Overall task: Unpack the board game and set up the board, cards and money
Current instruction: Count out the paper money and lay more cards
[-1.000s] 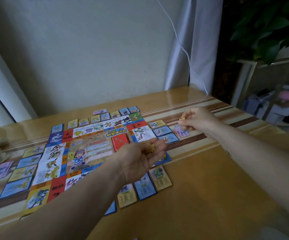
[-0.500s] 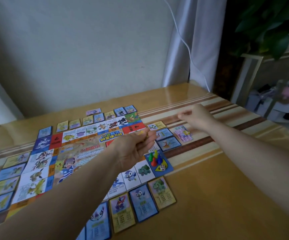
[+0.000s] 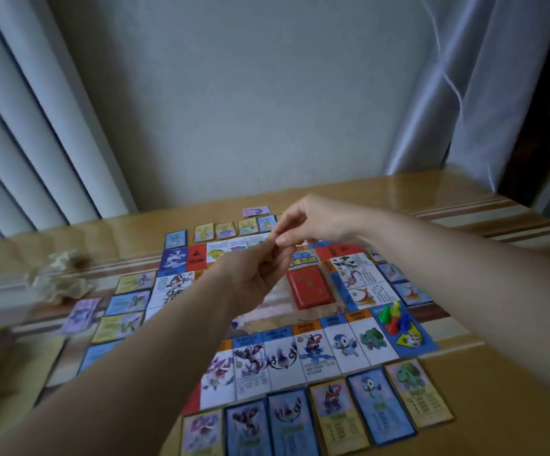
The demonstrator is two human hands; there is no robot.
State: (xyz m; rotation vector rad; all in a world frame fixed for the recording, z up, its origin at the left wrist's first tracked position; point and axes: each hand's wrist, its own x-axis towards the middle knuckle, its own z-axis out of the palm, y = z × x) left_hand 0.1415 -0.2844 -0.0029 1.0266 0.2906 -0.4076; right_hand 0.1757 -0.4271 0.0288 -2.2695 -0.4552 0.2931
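The board (image 3: 313, 350) lies flat on the counter (image 3: 504, 383), with cards set along its edges: one row of cards (image 3: 366, 406) just beside its near side, a left column (image 3: 125, 304), a far row (image 3: 221, 230) and a right column (image 3: 408, 291). A red deck (image 3: 311, 287) sits in the board's middle. On the blue corner square at the near right stand four pawns (image 3: 392, 315), green, yellow, red and blue, with a white die (image 3: 413, 340) just in front of them.

Both my hands meet above the board's centre. My left hand (image 3: 260, 278) is turned palm up with the fingers curled in. My right hand (image 3: 313, 222) reaches over from the right, thumb and forefinger pressed together at my left fingertips. I cannot tell whether either hand holds anything, since the spot where they touch is too small and blurred.

Half a second ago my right hand was well apart from the left, out over the cards at the board's right edge; it has since come across to it. The pawns and die stand as they did.

Farther left, a purple stack of notes (image 3: 82, 314) lies beside the left column, near a crumpled paper wad (image 3: 59, 278). My view has swung left, so vertical blinds (image 3: 20, 126) now fill that side, and a pale curtain (image 3: 464, 93) hangs on the right.
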